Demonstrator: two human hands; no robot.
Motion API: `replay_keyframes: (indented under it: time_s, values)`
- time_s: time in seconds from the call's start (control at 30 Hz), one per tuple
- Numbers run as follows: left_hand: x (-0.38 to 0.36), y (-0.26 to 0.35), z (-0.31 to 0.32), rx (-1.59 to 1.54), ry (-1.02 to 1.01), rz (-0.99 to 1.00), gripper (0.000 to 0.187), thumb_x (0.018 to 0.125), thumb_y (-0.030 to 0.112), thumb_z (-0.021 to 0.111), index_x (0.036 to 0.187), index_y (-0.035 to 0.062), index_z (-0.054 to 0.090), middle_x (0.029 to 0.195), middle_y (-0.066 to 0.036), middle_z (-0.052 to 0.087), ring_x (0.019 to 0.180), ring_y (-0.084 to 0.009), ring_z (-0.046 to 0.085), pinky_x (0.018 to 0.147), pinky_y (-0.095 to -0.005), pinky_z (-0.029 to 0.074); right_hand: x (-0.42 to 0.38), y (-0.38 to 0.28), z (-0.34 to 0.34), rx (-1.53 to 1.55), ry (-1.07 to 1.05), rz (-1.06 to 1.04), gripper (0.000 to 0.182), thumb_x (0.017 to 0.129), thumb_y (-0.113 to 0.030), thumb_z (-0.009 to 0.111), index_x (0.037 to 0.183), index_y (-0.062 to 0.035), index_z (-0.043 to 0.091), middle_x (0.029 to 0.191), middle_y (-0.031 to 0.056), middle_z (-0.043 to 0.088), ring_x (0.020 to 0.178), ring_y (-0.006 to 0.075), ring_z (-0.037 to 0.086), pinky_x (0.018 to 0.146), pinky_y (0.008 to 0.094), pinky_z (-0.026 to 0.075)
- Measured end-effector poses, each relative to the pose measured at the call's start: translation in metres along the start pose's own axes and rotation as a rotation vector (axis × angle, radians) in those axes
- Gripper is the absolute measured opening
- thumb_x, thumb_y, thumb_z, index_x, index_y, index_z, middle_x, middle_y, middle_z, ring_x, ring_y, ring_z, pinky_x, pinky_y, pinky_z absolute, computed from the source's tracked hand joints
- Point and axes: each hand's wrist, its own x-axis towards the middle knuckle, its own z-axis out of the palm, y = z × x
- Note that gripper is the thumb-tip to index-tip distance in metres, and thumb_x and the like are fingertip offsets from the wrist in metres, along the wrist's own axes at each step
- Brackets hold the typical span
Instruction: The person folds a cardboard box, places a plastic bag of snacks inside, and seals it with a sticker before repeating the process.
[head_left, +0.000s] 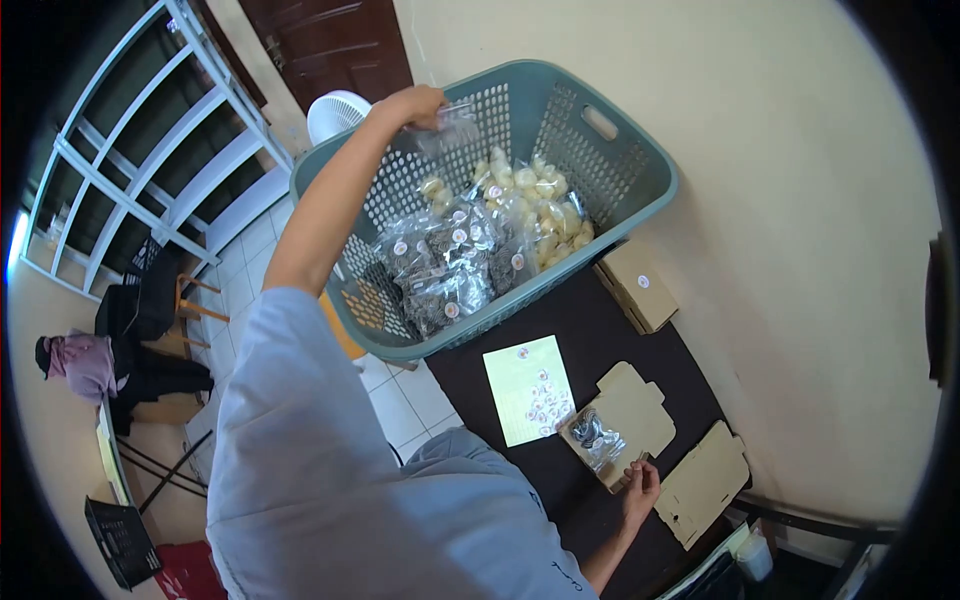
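My left hand [415,106] is up at the basket's far left rim, its fingers closed on a clear plastic bag [455,128]; what the bag contains, if anything, I cannot make out. Below it, the grey-green laundry basket [628,200] holds clear packs of dark grey stringy pieces [460,250] and packs of cream-coloured round pieces [545,205], several with round stickers. My right hand [642,490] pinches the near edge of an open cardboard box [640,412]. Inside that box lies a clear pack with dark contents [598,440].
A pale sticker sheet [515,385] lies on the dark tabletop [540,480] beside the box. An unfolded cardboard box [705,485] is at the right, a closed one [638,285] by the basket. A person [90,365] sits far left, near white shelving [180,140].
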Motion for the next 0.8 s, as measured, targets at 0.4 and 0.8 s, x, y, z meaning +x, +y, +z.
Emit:
replay_keyframes:
  time_s: [0.4,0.8]
  values:
    - [-0.179,0.119,-0.098,-0.786,0.320,0.762,0.014,0.087,0.015,0.064,0.091,0.0017,0.066,0.071,-0.011,0.063,0.061,-0.0202,0.057,0.060,-0.0324,0.045,0.009,-0.153,0.039,-0.098,-0.105,-0.327,0.019,0.094,-0.012,0.062,0.107,0.0008,0.062,0.095,0.0047,0.065,0.089,0.0138,0.061,0.079,0.0273,0.049]
    - [-0.274,0.211,-0.063,-1.178,0.240,1.113,0.012,0.083,0.011,0.067,0.087,-0.0005,0.065,0.072,-0.013,0.061,0.063,-0.0301,0.060,0.058,-0.0379,0.045,-0.022,-0.285,0.107,-0.224,-0.260,-0.922,0.062,0.062,-0.020,0.089,0.113,0.0007,0.059,0.113,0.0160,0.063,0.113,0.0276,0.058,0.095,0.0385,0.046]
